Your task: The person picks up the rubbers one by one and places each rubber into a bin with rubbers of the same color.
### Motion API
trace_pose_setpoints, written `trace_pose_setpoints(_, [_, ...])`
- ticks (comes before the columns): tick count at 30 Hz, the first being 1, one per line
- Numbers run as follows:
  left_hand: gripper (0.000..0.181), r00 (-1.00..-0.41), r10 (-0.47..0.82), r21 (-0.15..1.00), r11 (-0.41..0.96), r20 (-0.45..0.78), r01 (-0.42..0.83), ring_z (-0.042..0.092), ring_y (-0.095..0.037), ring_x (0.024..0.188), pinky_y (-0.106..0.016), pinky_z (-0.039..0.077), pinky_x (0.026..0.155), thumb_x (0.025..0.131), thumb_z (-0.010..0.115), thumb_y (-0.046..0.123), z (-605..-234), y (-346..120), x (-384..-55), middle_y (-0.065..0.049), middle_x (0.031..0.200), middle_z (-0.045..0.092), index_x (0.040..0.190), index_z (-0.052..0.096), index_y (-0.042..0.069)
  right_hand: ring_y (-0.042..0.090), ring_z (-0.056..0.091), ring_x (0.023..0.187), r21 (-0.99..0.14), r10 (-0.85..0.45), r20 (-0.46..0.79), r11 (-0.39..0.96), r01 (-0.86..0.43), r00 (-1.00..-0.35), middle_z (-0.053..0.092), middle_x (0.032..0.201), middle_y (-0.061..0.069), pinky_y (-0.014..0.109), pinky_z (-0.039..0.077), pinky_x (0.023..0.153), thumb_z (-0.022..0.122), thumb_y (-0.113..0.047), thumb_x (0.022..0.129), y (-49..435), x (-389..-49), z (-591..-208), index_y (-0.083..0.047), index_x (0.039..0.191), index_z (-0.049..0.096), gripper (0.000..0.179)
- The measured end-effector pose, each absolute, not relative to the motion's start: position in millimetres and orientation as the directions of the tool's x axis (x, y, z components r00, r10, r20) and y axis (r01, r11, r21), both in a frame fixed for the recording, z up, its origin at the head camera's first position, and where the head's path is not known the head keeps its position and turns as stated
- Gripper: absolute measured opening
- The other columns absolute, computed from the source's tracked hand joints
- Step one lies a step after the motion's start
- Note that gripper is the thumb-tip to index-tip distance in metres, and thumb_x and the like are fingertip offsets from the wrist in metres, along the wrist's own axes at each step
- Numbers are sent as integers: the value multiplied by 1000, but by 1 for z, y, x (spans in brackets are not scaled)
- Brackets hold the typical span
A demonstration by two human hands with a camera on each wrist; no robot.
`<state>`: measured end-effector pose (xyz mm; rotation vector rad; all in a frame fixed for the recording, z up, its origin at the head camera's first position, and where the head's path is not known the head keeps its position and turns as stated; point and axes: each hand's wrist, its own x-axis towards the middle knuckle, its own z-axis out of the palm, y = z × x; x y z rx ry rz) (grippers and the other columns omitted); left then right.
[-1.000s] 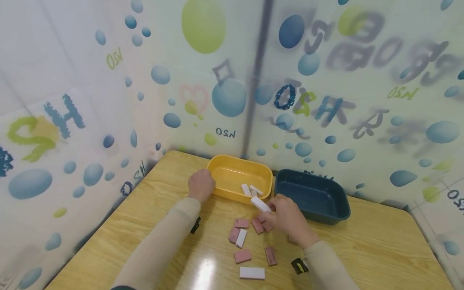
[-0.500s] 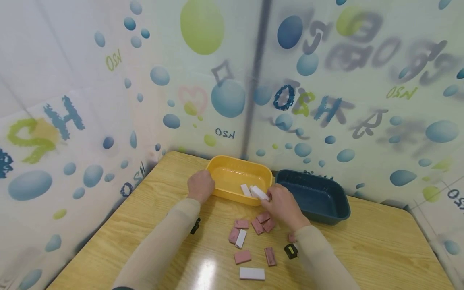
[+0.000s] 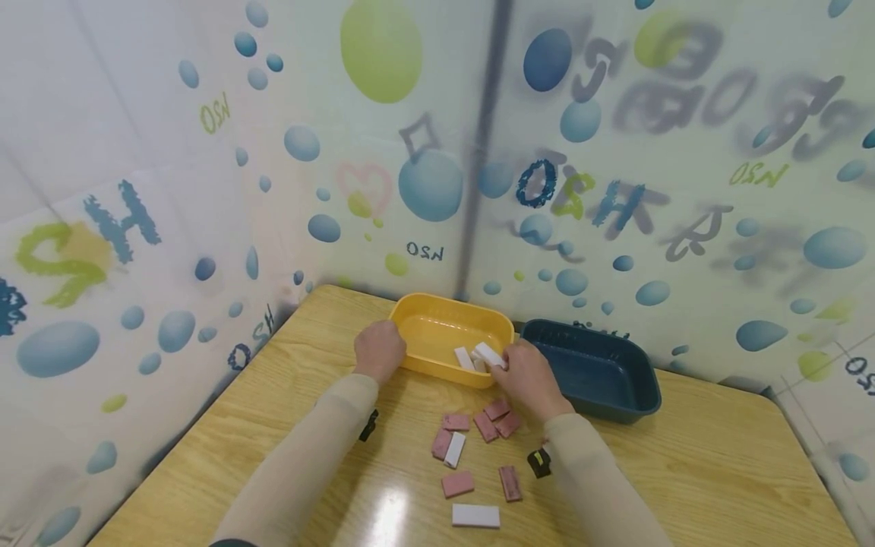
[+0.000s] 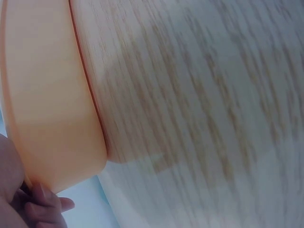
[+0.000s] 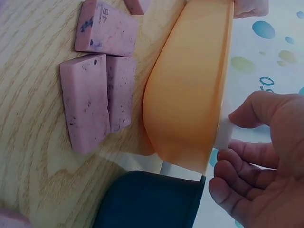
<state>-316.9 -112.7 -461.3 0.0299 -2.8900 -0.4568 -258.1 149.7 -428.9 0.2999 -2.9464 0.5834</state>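
My left hand (image 3: pixel 380 350) grips the left end of a yellow plastic bin (image 3: pixel 437 333); in the left wrist view its fingers (image 4: pixel 43 194) curl at the bin's corner. At the opposite end, my right hand (image 3: pixel 535 380) pinches a white eraser (image 3: pixel 489 354) between thumb and forefinger, just over the rim. The right wrist view shows this eraser (image 5: pixel 224 131) partly hidden behind the bin wall. More white erasers (image 3: pixel 463 358) lie inside the bin below it. Several pink erasers (image 5: pixel 84 102), one marked 4B, lie on the table in front.
A dark blue bin (image 3: pixel 595 374) stands right beside the yellow one. Nearer me on the wooden table (image 3: pixel 711 471) lie a white eraser (image 3: pixel 475 516), another white eraser (image 3: pixel 454 450) leaning on a pink one, and scattered pink erasers (image 3: pixel 457 483). Printed curtains (image 3: pixel 437 99) close off the back and left.
My right hand has carried the white eraser up and away from me, from in front of the yellow bin to over its right end. The left hand has stayed at the bin.
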Motion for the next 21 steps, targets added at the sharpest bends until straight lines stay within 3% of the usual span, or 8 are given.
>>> trace_pose_setpoints(21, [31, -976, -57, 294, 956, 209, 7, 56, -20, 55, -38, 50, 47, 91, 59, 5, -461, -113, -317, -9, 62, 57, 61, 57, 7, 24, 51, 74, -396, -90, 209, 903, -168, -974, 53, 84, 10, 40, 49, 69, 74, -12, 88, 144, -262, -437, -2, 82, 62, 17])
